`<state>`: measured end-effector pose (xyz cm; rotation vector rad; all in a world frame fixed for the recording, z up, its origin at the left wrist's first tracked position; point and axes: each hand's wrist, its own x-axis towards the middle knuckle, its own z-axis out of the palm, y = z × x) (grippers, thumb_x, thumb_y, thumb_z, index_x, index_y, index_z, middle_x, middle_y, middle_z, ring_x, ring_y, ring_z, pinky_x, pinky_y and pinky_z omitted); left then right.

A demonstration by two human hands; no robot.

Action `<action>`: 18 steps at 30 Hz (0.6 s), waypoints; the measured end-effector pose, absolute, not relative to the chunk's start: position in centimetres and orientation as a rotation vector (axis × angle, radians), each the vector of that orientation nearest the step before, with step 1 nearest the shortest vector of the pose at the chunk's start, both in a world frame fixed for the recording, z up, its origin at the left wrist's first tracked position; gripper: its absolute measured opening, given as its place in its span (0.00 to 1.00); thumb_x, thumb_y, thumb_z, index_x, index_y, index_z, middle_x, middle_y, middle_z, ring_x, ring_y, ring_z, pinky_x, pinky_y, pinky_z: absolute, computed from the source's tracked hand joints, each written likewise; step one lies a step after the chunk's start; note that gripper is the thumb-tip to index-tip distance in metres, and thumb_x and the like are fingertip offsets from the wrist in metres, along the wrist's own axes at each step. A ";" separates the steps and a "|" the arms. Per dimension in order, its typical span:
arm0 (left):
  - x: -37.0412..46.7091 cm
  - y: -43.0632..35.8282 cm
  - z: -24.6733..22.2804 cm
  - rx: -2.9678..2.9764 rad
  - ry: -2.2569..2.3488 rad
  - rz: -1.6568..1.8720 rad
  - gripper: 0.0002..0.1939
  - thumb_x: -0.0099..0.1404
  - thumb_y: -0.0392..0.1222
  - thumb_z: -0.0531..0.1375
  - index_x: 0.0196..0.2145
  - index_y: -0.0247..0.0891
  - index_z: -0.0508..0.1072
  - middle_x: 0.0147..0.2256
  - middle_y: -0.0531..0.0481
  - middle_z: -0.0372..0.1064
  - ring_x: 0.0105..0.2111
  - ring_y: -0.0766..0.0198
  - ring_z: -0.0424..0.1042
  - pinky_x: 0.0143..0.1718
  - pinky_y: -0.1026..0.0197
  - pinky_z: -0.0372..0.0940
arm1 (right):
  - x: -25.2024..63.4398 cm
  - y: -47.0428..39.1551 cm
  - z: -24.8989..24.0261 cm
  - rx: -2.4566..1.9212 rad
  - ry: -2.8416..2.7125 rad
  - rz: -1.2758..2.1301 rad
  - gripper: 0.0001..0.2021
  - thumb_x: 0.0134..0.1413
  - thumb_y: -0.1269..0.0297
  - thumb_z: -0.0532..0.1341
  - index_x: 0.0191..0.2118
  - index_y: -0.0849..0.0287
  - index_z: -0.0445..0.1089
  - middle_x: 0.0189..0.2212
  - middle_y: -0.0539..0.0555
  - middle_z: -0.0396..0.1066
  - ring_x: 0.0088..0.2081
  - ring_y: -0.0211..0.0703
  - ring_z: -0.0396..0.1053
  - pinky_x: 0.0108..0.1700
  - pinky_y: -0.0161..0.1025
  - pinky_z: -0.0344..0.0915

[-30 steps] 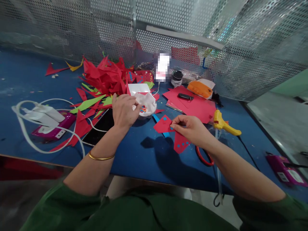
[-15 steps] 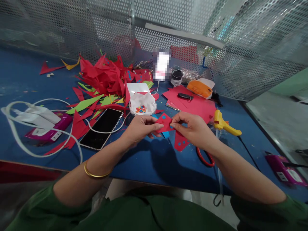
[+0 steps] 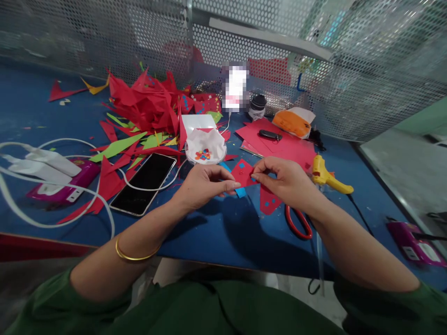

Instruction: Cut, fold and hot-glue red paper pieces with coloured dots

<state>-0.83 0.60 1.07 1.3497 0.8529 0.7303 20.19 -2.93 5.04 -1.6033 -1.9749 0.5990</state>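
A small red paper piece [image 3: 243, 173] with blue squares and a tiny red bead-like spot is held between my two hands. My left hand [image 3: 206, 184] pinches its left edge with thumb and fingers. At its right corner, the closed thumb and forefinger of my right hand [image 3: 281, 179] press by a blue square. Another red paper piece with blue dots [image 3: 268, 201] shows below my right hand, partly covered by it. A bright blue paper strip [image 3: 240, 192] lies under the held piece. Just beyond is a white-lined bowl [image 3: 213, 142] with small coloured paper bits.
Left lie a black phone [image 3: 145, 184], white cables and a purple power strip [image 3: 64, 181]. Behind them is a heap of red paper [image 3: 146, 102]. Right are red sheets [image 3: 293, 149], a yellow glue gun [image 3: 330, 177] and red-handled scissors [image 3: 298, 223]. A perforated metal screen backs the table.
The view has shifted slightly, so the table things sit a little differently. Both hands stay at the small red paper piece, with the left fingertips slightly lower on its edge.
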 end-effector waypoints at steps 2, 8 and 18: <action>-0.7 0.6 1.0 1.340 0.849 0.670 0.09 0.54 0.45 0.70 0.28 0.36 0.80 0.26 0.47 0.78 0.26 0.64 0.75 0.29 0.63 0.70 | 20.3 -2.9 4.9 -1.600 -1.978 0.613 0.06 0.56 0.64 0.60 0.29 0.57 0.70 0.27 0.51 0.73 0.30 0.40 0.66 0.32 0.38 0.59; -0.2 0.4 0.1 1.265 0.913 0.721 0.08 0.54 0.44 0.71 0.27 0.37 0.82 0.24 0.47 0.78 0.24 0.64 0.75 0.31 0.62 0.72 | 20.1 -2.9 3.9 -1.492 -1.944 0.536 0.06 0.57 0.64 0.61 0.29 0.55 0.70 0.40 0.55 0.76 0.43 0.47 0.73 0.45 0.45 0.66; 0.0 0.2 -0.4 1.232 0.906 0.791 0.09 0.51 0.44 0.71 0.28 0.36 0.81 0.26 0.47 0.78 0.28 0.63 0.76 0.35 0.60 0.71 | 18.5 -3.6 2.5 -1.410 -2.033 0.312 0.06 0.59 0.67 0.61 0.30 0.56 0.70 0.54 0.62 0.71 0.62 0.55 0.63 0.59 0.58 0.61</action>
